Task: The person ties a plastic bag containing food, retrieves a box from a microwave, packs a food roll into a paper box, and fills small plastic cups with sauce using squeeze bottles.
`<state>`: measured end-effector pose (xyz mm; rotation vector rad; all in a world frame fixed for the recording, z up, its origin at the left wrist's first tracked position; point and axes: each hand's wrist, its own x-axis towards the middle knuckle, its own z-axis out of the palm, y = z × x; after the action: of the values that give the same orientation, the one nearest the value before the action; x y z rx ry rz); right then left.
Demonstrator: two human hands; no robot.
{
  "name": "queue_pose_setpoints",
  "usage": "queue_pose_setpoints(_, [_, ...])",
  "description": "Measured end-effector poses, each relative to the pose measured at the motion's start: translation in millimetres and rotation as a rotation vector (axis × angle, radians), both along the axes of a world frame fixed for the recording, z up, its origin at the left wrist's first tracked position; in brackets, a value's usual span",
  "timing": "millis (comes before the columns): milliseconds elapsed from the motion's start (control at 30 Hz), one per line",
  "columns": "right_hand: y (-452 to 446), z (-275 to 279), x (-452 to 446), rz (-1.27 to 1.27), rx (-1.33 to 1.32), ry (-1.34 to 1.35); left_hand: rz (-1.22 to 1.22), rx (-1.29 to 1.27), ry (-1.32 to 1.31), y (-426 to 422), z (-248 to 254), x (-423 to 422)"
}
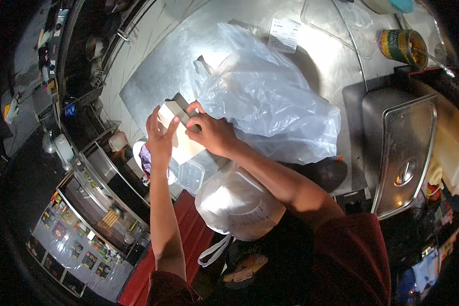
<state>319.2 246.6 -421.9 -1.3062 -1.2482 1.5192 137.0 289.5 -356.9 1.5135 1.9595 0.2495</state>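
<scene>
A pale cardboard box [185,147] is held tilted between my two hands above the steel counter [150,81]. On its left side, my left hand [160,133] grips it, thumb on the near face. My right hand [212,133] pinches the top edge or flap with bent fingers. Right behind my right hand lies a large clear plastic bag [270,92], crumpled. Below the box sits a clear plastic container [191,176]. Nearer my body stands a filled white plastic bag [237,204] with loose handles. What is inside the box is hidden.
A printed receipt [284,34] lies at the back. To the right are a yellow-green can [400,47] with a utensil in it and a steel pan lid [405,153]. Shelves with small packets [76,250] stand lower left.
</scene>
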Motion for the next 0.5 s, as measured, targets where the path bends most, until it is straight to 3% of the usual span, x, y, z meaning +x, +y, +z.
queue_pose_setpoints(167, [0.5,-2.6,-2.0,-0.031,0.051,-0.009,-0.065,0.052,0.274,4.5,-14.5,4.5])
queue_pose_setpoints(500, [-2.7,-7.3,-0.5,0.102,-0.053,0.027,-0.023,-0.042,0.184,1.1,-15.3,-6.3])
